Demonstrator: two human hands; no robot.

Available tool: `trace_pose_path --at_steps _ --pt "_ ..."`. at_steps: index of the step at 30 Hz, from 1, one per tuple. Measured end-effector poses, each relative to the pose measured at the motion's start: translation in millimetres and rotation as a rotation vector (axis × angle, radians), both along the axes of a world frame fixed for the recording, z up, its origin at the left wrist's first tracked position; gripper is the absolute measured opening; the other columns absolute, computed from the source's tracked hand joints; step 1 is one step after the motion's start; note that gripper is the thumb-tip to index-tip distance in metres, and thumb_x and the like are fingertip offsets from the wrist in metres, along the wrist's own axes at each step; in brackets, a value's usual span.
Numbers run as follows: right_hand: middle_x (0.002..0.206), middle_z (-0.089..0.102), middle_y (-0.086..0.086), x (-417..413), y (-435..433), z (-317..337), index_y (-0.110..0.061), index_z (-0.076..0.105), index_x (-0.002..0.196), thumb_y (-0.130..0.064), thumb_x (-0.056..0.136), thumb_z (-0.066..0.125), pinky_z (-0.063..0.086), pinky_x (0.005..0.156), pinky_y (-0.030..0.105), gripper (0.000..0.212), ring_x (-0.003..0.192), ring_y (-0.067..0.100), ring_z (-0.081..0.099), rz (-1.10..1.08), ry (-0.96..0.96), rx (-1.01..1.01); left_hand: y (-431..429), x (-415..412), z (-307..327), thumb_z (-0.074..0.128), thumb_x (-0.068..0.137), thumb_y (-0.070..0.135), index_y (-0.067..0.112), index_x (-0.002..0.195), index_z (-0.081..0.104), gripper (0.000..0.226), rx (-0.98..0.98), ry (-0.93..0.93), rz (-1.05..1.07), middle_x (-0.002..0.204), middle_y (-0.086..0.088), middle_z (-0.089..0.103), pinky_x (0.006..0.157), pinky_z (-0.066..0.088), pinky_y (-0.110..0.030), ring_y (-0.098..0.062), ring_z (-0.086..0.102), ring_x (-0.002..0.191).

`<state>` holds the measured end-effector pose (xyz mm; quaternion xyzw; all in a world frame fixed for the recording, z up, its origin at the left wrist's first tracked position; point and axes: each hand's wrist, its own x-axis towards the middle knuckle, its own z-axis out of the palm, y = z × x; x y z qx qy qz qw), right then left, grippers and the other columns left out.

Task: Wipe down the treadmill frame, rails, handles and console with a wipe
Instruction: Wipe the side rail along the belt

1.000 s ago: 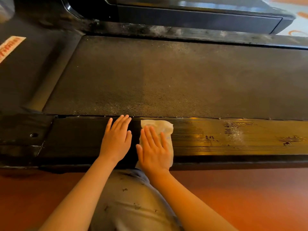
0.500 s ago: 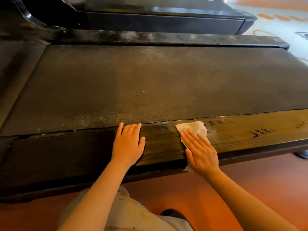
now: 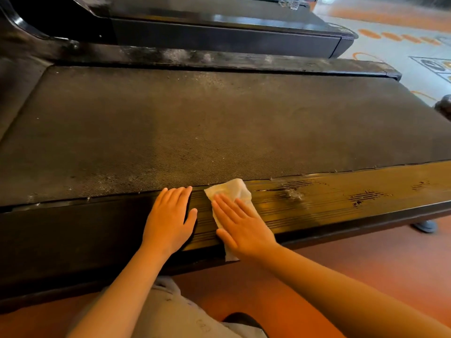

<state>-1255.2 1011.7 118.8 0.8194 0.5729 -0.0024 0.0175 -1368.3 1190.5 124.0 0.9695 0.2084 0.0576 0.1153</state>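
Observation:
The treadmill's near side rail is a ribbed dark strip running left to right, with scuffed patches and a dust clump on its right part. A white wipe lies on the rail, pressed flat under my right hand, whose fingers are straight. My left hand rests flat on the rail just left of the wipe, fingers together and straight, holding nothing. The wipe's lower end hangs over the rail's front edge. Beyond the rail lies the dark textured belt.
The far side rail is dusty, and a second treadmill deck stands behind it. Orange-red floor runs along the near side. A small foot sits under the rail at right. My knee in grey trousers is at the bottom.
My right hand slid the wipe to the right along the near rail, then came back closer to the left hand. The view shifted right, showing more of the rail's scuffed end.

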Motion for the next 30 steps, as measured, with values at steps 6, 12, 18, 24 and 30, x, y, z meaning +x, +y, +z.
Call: trace_pose_path --at_steps 6,12,18,24,30 --pt "0.16 -0.01 -0.003 86 -81 12 -0.022 -0.007 0.15 -0.064 0.085 -0.025 -0.006 0.121 0.033 0.08 0.145 0.006 -0.016 -0.393 0.105 -0.009 -4 0 2 0.011 0.087 0.054 0.012 0.148 0.035 0.078 -0.022 0.003 0.005 0.149 -0.005 0.041 0.12 0.014 -0.035 -0.019 0.033 0.14" --pt "0.159 -0.011 0.002 24 -27 10 -0.014 -0.004 0.152 -0.057 0.093 -0.015 -0.005 0.12 0.038 0.074 0.146 0.014 -0.017 -0.264 0.095 -0.002 -5 0 2 0.016 0.088 0.053 0.009 0.145 0.039 0.076 -0.016 0.016 0.013 0.146 -0.007 0.044 0.118 0.018 -0.036 -0.021 0.037 0.138" --pt "0.159 -0.011 -0.008 68 -24 17 -0.025 -0.006 0.15 -0.061 0.085 -0.025 -0.006 0.12 0.036 0.077 0.144 0.002 -0.019 -0.156 0.182 -0.016 -5 0 5 0.019 0.088 0.052 0.008 0.142 0.044 0.074 -0.031 0.002 0.012 0.144 -0.008 0.048 0.116 0.019 -0.036 -0.024 0.04 0.136" --pt "0.159 -0.019 -0.002 32 -24 14 -0.017 -0.009 0.152 -0.056 0.093 -0.015 -0.006 0.121 0.037 0.071 0.145 0.01 -0.022 -0.231 0.128 -0.024 -7 0 6 0.019 0.088 0.052 0.01 0.142 0.044 0.073 -0.038 0.01 0.034 0.143 -0.007 0.048 0.116 0.023 -0.038 -0.022 0.041 0.135" --pt "0.16 -0.004 -0.006 41 21 17 -0.022 0.002 0.153 -0.052 0.095 -0.006 -0.008 0.12 0.034 0.066 0.146 0.005 -0.013 0.008 0.219 -0.006 -5 1 9 0.018 0.087 0.051 0.008 0.14 0.046 0.074 -0.054 -0.005 0.017 0.141 -0.009 0.05 0.115 0.024 -0.038 -0.024 0.042 0.134"
